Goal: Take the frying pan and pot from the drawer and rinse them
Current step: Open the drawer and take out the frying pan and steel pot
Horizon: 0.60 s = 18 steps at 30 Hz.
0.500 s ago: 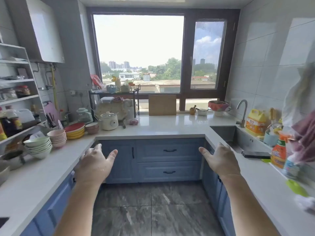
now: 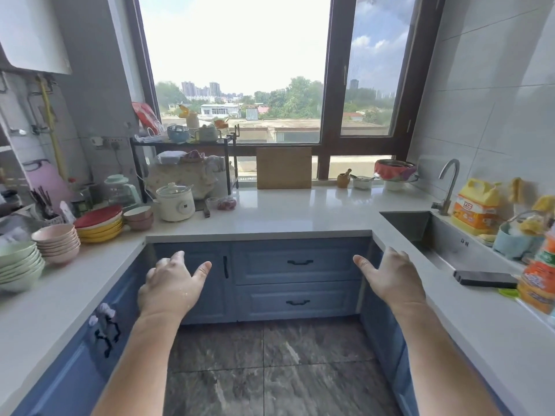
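Two blue drawers face me under the far counter, an upper drawer (image 2: pixel 298 261) and a lower drawer (image 2: pixel 297 301), both closed, each with a black handle. No frying pan or pot is visible. My left hand (image 2: pixel 171 285) hovers in front of the blue cabinet door left of the drawers, fingers spread and empty. My right hand (image 2: pixel 390 277) is held out at the same height near the right cabinet corner, fingers apart, holding nothing. The steel sink (image 2: pixel 444 238) with its tap (image 2: pixel 449 184) sits in the right counter.
Stacked bowls (image 2: pixel 21 265) and plates (image 2: pixel 100 223) crowd the left counter beside a white cooker (image 2: pixel 175 202). A wooden board (image 2: pixel 283 168) leans at the window. Detergent bottles (image 2: pixel 476 205) and a dark phone (image 2: pixel 485 279) line the sink side. Grey tiled floor (image 2: pixel 270 370) lies between the cabinets.
The view has moved closer to the far cabinets and tilted down a little. Both hands stay raised and empty, now nearer the drawers.
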Each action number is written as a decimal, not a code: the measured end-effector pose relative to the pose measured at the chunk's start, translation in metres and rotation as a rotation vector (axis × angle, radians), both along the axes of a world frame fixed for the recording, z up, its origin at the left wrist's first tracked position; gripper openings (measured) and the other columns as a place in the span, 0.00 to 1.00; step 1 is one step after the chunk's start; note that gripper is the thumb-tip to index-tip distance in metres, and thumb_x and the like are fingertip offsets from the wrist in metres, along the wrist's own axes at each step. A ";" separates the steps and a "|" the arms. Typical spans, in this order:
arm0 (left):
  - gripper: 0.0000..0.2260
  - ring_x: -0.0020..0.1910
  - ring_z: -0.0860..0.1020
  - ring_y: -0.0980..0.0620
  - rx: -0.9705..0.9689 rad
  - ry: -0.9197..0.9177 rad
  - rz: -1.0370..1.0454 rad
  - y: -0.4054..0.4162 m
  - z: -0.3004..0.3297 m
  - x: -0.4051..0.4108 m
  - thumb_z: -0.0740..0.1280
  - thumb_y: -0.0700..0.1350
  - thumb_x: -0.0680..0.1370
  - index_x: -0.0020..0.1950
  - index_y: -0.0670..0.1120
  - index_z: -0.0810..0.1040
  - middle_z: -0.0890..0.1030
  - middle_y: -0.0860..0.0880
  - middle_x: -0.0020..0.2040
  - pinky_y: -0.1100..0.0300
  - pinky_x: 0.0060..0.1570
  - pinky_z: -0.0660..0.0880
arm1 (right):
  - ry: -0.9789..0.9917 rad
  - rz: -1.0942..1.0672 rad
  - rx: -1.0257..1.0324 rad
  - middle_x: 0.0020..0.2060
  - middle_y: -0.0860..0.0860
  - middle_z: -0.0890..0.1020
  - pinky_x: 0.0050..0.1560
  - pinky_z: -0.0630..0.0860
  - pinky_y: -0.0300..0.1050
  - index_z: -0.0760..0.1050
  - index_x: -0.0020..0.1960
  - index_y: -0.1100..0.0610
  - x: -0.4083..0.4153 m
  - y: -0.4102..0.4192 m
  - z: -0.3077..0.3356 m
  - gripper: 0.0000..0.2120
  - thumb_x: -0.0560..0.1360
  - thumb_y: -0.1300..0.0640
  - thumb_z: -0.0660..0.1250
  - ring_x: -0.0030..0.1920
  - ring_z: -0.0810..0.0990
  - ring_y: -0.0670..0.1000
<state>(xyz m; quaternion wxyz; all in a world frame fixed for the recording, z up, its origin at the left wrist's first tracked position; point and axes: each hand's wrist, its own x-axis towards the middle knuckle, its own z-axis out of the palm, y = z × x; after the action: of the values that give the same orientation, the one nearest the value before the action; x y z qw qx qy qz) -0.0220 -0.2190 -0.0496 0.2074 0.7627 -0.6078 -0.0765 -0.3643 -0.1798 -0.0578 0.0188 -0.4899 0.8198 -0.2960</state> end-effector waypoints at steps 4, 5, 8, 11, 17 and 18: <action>0.32 0.69 0.69 0.42 0.016 -0.026 -0.009 -0.092 0.003 -0.005 0.57 0.65 0.79 0.76 0.47 0.63 0.71 0.43 0.71 0.47 0.63 0.70 | -0.027 -0.014 -0.003 0.56 0.61 0.77 0.55 0.73 0.51 0.71 0.62 0.64 -0.005 -0.090 -0.001 0.31 0.75 0.38 0.65 0.59 0.74 0.60; 0.32 0.69 0.69 0.42 0.017 -0.035 -0.014 -0.114 0.003 -0.008 0.57 0.65 0.79 0.76 0.46 0.63 0.71 0.43 0.70 0.47 0.62 0.70 | -0.028 -0.018 -0.011 0.56 0.61 0.77 0.55 0.73 0.51 0.71 0.62 0.64 -0.006 -0.111 -0.002 0.31 0.75 0.38 0.65 0.59 0.75 0.60; 0.30 0.68 0.70 0.42 0.028 -0.062 -0.027 -0.173 -0.001 -0.018 0.57 0.64 0.79 0.74 0.46 0.65 0.72 0.43 0.69 0.47 0.60 0.71 | -0.027 -0.035 0.010 0.57 0.62 0.76 0.55 0.73 0.51 0.71 0.62 0.66 -0.013 -0.169 -0.009 0.31 0.76 0.38 0.65 0.58 0.75 0.61; 0.30 0.69 0.69 0.42 0.059 -0.061 -0.054 -0.222 -0.009 -0.031 0.57 0.64 0.79 0.74 0.45 0.65 0.71 0.43 0.69 0.47 0.60 0.70 | -0.030 -0.055 0.042 0.55 0.61 0.76 0.53 0.74 0.51 0.71 0.59 0.65 -0.026 -0.217 -0.021 0.30 0.75 0.38 0.64 0.56 0.76 0.61; 0.30 0.70 0.68 0.43 0.088 -0.062 -0.069 -0.313 -0.028 -0.060 0.56 0.64 0.79 0.76 0.47 0.64 0.71 0.44 0.71 0.46 0.62 0.70 | -0.054 -0.046 0.087 0.54 0.61 0.77 0.50 0.74 0.51 0.72 0.57 0.66 -0.054 -0.309 -0.054 0.30 0.75 0.38 0.64 0.54 0.76 0.62; 0.30 0.69 0.68 0.42 0.090 -0.067 -0.069 -0.328 -0.032 -0.065 0.56 0.64 0.80 0.75 0.47 0.65 0.71 0.44 0.70 0.47 0.61 0.70 | -0.061 -0.040 0.095 0.54 0.62 0.76 0.50 0.74 0.51 0.72 0.57 0.66 -0.060 -0.326 -0.059 0.30 0.75 0.38 0.64 0.55 0.76 0.63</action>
<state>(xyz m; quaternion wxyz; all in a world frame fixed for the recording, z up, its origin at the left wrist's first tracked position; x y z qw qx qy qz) -0.0869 -0.5474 -0.0819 0.1497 0.7518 -0.6365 -0.0854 -0.4244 -0.5054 -0.1171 0.0614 -0.4628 0.8415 -0.2718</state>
